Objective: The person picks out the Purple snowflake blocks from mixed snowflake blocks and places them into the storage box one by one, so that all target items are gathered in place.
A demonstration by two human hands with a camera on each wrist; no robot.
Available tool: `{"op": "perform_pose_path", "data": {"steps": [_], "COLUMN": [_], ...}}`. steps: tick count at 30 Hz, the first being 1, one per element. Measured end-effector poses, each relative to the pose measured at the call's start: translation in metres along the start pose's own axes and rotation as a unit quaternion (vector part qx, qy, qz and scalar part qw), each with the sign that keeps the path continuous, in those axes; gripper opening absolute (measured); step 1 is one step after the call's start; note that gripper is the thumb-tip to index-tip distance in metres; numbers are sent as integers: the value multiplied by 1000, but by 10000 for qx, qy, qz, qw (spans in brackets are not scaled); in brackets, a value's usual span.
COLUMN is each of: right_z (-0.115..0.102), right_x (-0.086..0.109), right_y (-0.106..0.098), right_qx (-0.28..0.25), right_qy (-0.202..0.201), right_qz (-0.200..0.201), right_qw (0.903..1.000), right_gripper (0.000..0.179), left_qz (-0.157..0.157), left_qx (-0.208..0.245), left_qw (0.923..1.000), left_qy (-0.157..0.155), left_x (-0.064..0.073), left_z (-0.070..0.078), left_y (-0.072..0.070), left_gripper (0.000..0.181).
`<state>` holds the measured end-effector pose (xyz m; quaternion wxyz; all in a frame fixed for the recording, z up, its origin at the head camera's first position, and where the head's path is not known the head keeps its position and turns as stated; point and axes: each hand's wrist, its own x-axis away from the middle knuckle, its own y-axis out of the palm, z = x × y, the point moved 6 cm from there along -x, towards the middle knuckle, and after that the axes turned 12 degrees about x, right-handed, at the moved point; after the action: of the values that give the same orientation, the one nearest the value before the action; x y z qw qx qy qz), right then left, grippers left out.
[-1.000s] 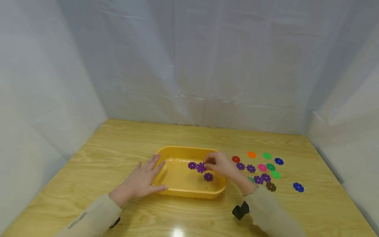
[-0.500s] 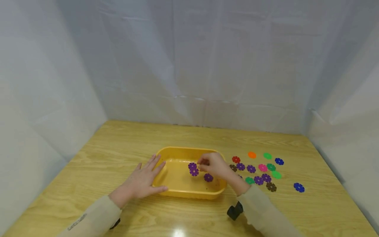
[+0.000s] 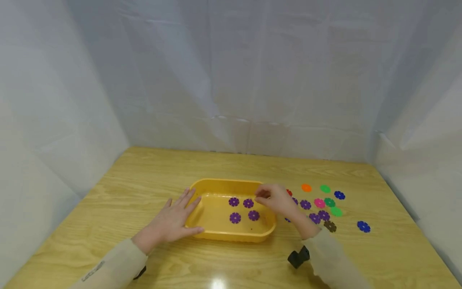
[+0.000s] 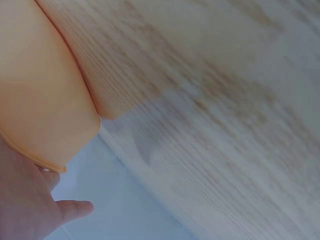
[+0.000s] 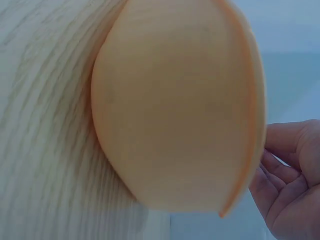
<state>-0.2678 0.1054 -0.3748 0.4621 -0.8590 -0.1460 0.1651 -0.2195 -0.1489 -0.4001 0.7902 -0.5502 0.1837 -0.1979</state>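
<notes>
Four-sided and shallow, a yellow plastic tray [image 3: 231,237] holds several purple notched discs shaped like flowers, one of them a front-left disc [image 3: 235,218]. My left hand [image 3: 171,222] lies with spread fingers over the tray's left rim; the left wrist view shows its thumb and part of the hand beside the tray wall [image 4: 45,85]. My right hand [image 3: 276,199] hovers over the tray's right side, fingers loosely bent, close to a back-right purple disc [image 3: 248,203]. No disc shows between its fingers. In the right wrist view the tray wall [image 5: 175,110] hides its fingertips.
Loose notched discs lie on the wooden table [image 3: 151,172] right of the tray: an orange disc [image 3: 306,188], a pink disc [image 3: 319,203], a brown disc [image 3: 330,226], a blue disc [image 3: 363,226] and several others. White sheeting [image 3: 231,80] hangs behind.
My right hand let go of a purple disc, which now lies at the tray's front, and drew back to the right, uncovering another disc. My left hand stayed put.
</notes>
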Motion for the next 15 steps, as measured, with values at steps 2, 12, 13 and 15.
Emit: {"op": "perform_pose_path", "data": {"steps": [2,12,13,15], "right_z": [5,44,48,55], "right_x": [4,22,24,29], "right_y": [-6,-32,-34,-38], "right_qx": [-15,-98,-91,9], "right_qy": [3,62,66,95], "right_qz": [95,340,374,470], "right_qw": [10000,9994,9992,9988], "right_gripper": [10,10,10,10], "left_qz": [11,-15,-16,-19], "left_qx": [-20,-59,-57,-66], "left_qw": [10000,10000,10000,10000], "left_qy": [2,38,37,48], "left_x": [0,-1,-1,-1], "left_z": [0,1,1,1], "left_y": [0,-1,-1,-1], "left_gripper": [85,85,85,85]}}
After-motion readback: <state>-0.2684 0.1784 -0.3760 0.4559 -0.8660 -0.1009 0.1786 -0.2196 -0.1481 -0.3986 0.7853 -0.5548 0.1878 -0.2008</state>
